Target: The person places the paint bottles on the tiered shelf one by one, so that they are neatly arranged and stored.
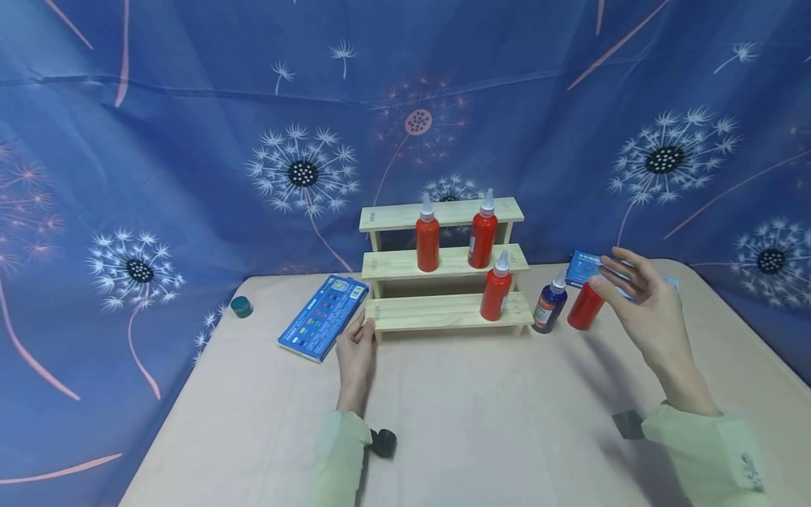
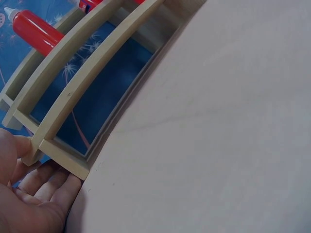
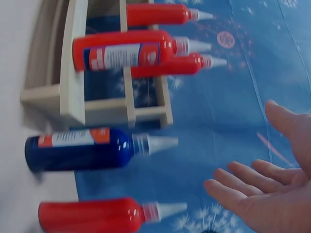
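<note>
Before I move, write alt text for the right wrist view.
An empty right hand hovers near a wooden rack bearing three red bottles; a blue bottle and another red bottle stand nearby. The view is turned sideways.

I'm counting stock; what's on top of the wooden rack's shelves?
Two red bottles stand on the middle shelf and one on the lowest. What lies directly beneath them is covered from sight.

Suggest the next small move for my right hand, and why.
I'd probably bring your right hand to the red bottle on the table: the hand is open and empty near it, three red bottles already stand on the wooden rack, and your left hand holds the rack's left end.
</note>
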A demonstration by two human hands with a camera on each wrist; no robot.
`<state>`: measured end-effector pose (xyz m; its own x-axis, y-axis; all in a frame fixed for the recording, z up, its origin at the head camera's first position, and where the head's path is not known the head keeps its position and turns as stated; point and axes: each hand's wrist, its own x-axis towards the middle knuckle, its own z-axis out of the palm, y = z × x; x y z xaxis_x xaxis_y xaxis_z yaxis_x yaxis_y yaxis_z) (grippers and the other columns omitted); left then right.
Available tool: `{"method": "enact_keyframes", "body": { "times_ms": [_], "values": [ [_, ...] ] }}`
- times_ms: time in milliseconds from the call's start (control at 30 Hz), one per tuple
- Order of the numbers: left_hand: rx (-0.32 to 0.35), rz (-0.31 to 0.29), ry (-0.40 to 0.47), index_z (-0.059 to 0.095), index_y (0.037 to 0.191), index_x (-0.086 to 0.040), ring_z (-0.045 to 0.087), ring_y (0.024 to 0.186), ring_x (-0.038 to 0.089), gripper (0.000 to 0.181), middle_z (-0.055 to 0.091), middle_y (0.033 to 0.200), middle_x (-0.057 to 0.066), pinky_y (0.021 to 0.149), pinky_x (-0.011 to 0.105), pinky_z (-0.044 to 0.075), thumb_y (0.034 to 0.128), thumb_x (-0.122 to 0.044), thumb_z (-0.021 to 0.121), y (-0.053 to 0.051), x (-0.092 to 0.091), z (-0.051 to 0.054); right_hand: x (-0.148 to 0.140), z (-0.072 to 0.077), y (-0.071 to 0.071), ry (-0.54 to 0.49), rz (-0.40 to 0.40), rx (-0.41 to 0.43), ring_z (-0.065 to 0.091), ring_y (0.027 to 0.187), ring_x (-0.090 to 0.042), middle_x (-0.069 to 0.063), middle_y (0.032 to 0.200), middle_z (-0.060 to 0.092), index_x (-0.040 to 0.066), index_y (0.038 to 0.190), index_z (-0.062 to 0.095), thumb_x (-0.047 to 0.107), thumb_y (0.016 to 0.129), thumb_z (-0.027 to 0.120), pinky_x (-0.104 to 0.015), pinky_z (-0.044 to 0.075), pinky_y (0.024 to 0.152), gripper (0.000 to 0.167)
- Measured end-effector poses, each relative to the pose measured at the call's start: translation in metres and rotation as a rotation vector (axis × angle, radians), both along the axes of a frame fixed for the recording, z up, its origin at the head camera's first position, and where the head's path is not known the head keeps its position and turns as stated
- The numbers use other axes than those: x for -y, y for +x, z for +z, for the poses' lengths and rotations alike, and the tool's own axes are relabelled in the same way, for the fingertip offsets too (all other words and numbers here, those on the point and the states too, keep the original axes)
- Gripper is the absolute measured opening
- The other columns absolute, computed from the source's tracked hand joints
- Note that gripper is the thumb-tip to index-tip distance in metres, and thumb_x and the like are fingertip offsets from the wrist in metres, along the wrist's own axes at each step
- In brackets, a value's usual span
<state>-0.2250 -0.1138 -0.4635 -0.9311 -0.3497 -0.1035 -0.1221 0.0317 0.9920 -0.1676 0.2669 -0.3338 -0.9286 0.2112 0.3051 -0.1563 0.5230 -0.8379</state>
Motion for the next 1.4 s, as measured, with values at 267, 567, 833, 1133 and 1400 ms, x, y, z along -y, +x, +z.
{"method": "enact_keyframes", "body": {
  "times_ms": [267,567,833,1133,1400],
  "values": [
    [-0.007,0.004,0.002,0.052,0.140,-0.009,0.062,0.116,0.025,0.042,0.062,0.129,0.014,0.091,0.030,0.055,0.1000,-0.023,0.056,0.000,0.000,0.000,-0.020,-0.013,0.001,-0.039,-0.103,-0.023,0.054,0.122,-0.002,-0.006,0.146,0.050,0.015,0.150,0.038,0.020,0.095,0.065,0.000,0.044,0.084,0.062],
    [-0.002,0.004,-0.017,0.052,0.140,-0.010,0.062,0.118,0.024,0.043,0.062,0.131,0.013,0.092,0.029,0.054,0.1001,-0.024,0.057,0.000,0.001,0.001,-0.033,-0.036,-0.009,-0.041,-0.126,0.108,0.045,0.136,-0.028,-0.021,0.152,0.038,0.011,0.154,0.028,0.028,0.097,0.060,-0.003,0.044,0.087,0.067],
    [-0.015,-0.006,-0.009,0.051,0.141,-0.009,0.061,0.118,0.024,0.043,0.061,0.131,0.014,0.092,0.029,0.054,0.1005,-0.023,0.056,0.001,0.001,-0.001,-0.042,-0.057,-0.020,-0.029,-0.091,0.209,0.039,0.134,-0.046,-0.030,0.151,0.034,0.004,0.155,0.019,0.036,0.097,0.058,-0.007,0.048,0.086,0.077],
    [-0.009,0.006,-0.013,0.052,0.140,-0.010,0.062,0.117,0.024,0.042,0.062,0.130,0.013,0.093,0.032,0.054,0.1003,-0.023,0.056,0.001,0.003,0.000,-0.043,-0.075,-0.043,-0.020,-0.054,0.353,0.034,0.134,-0.054,-0.033,0.153,0.025,0.002,0.156,0.008,0.048,0.095,0.057,-0.058,0.041,0.098,0.091],
    [-0.004,0.012,-0.021,0.052,0.140,-0.010,0.064,0.115,0.023,0.042,0.064,0.128,0.013,0.092,0.032,0.055,0.0997,-0.024,0.057,0.000,0.001,-0.001,-0.045,-0.086,-0.058,0.047,-0.028,0.339,0.036,0.129,-0.058,-0.038,0.149,0.027,-0.005,0.152,0.016,0.041,0.097,0.058,-0.066,0.038,0.102,0.083]
  ]
}}
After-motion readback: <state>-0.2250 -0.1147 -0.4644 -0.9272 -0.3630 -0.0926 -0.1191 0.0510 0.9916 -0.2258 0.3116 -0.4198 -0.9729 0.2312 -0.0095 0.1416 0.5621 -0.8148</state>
